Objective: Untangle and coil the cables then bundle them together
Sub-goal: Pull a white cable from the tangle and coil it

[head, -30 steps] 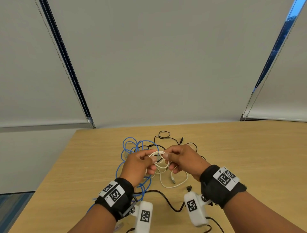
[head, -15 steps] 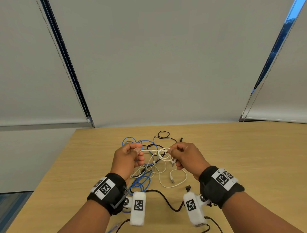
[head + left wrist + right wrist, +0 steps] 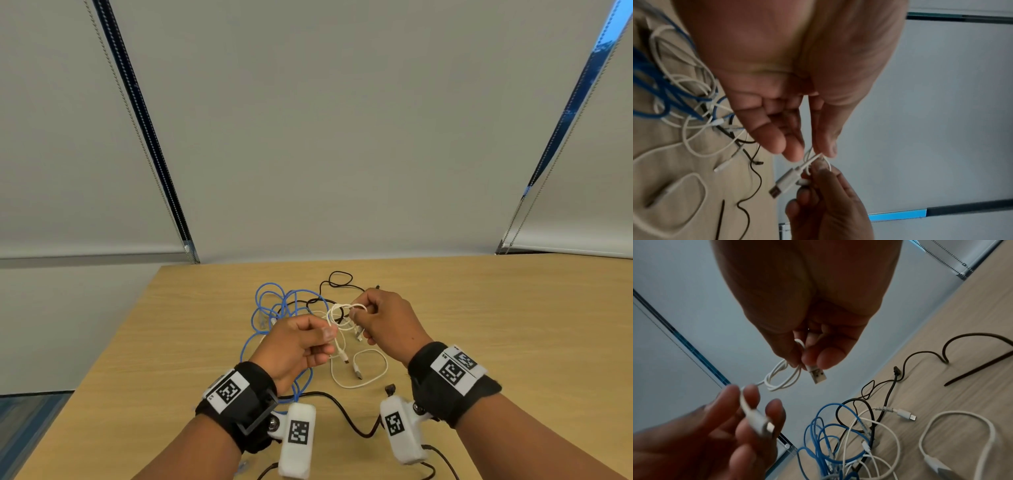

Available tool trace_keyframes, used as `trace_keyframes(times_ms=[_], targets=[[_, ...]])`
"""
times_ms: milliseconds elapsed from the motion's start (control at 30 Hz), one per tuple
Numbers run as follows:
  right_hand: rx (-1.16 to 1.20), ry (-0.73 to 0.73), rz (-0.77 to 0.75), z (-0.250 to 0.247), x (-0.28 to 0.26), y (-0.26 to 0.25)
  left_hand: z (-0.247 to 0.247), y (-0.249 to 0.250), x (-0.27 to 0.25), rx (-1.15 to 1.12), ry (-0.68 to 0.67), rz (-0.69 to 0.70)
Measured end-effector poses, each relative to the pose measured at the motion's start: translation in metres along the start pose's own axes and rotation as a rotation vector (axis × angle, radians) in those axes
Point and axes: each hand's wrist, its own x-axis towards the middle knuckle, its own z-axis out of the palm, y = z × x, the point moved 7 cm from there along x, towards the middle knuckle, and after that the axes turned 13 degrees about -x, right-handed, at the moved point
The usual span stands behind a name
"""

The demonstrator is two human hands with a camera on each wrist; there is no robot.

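While the right hand (image 3: 387,322) grips the short white cable (image 3: 784,378) as small loops and the left hand (image 3: 298,346) pinches its free end, coiling is under way; the next move likely calls for winding in that end.

The white cable (image 3: 784,378) looped just below the right hand's fingertips (image 3: 828,360) looks like smooth, faintly glossy plastic; the USB plug (image 3: 818,374) poking out beside those fingertips ends in bare, dull-shining metal. Between the left hand's fingers (image 3: 750,395) sits a second white plug (image 3: 758,418) — matt plastic with a metal tip, though blur makes that uncertain. Below the fingers, the blue cable (image 3: 270,308) has a smooth rubbery sheen, and the black cable (image 3: 890,391) appears braided and matt — likely cloth-sheathed. The table (image 3: 513,325) under them is pale wood-grain laminate, satin-smooth.
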Motion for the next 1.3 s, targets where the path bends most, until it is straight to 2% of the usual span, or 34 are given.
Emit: trace_keyframes(times_ms=[167,433,533,667,767,933,1300], targets=[[-0.022,-0.009,-0.014,0.009,-0.005,-0.003,0.003,0.004,0.003,-0.142,0.106,0.105],[0.021,-0.115,0.013,0.021,-0.014,-0.015,0.003,0.009,0.006,-0.345,0.249,0.269],[0.092,-0.213,0.090,0.026,-0.013,-0.011,-0.001,0.012,0.005,-0.238,0.283,0.360],[0.442,-0.326,0.247,0.034,-0.014,0.000,-0.001,0.018,0.001,0.117,0.268,0.508],[0.593,-0.394,0.312,0.039,-0.016,0.002,0.000,0.015,0.001,0.203,0.228,0.502],[0.581,-0.497,0.276,0.049,-0.021,-0.004,-0.002,0.012,0.006,0.161,0.233,0.448],[0.652,-0.486,0.333,0.051,-0.022,0.004,0.004,0.003,0.007,0.020,0.052,0.248]])
